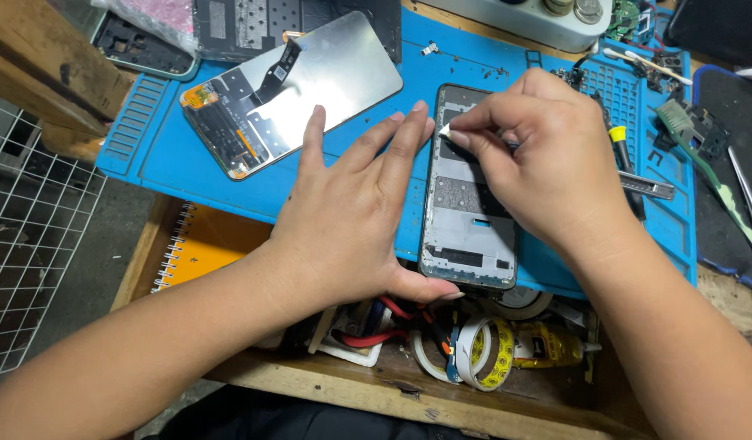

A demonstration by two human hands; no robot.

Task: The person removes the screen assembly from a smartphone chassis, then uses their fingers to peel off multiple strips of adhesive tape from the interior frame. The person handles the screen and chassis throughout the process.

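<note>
Currently the phone frame lies face-open and lengthwise on the blue mat, near the worktop's front edge. The left hand is spread flat on the mat, fingers extended, with fingertips against the frame's left edge and the thumb at its lower corner. The right hand is pressed together in a pinch on a small white piece at the frame's upper left; what that piece is cannot be told. A detached screen lies on the mat to the upper left, apart from both hands. Tape rolls sit just below the frame. A yellow-capped screwdriver lies right of the right hand.
</note>
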